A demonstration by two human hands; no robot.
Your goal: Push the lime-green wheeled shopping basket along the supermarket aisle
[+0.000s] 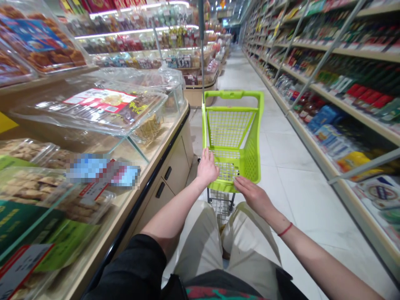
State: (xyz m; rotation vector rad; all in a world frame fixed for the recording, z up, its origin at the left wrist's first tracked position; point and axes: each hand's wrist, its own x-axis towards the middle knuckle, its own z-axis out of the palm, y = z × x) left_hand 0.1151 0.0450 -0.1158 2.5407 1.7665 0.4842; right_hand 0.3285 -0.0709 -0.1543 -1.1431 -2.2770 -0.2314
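Note:
A lime-green plastic shopping cart (234, 166) stands in front of my knees, and I see no goods in its slatted basket. On its near left rim rests my left hand (207, 167), closed with the fingers bent over the edge. My right hand (253, 195) has a red cord on its wrist. It is closed at the near right edge of the basket, its fingertips over the green rim and the thumb side partly hidden. Below the basket show the cart's dark legs and a lower wire rack (221, 203).
To the left runs a wooden display counter (179, 156) with a black edge rail, glass dividers and clear food boxes (103, 104). Long shelves (340, 87) of packaged goods line the right side. A pale tiled aisle (236, 68) leads ahead. A thin upright pole (202, 62) rises at the cart's left.

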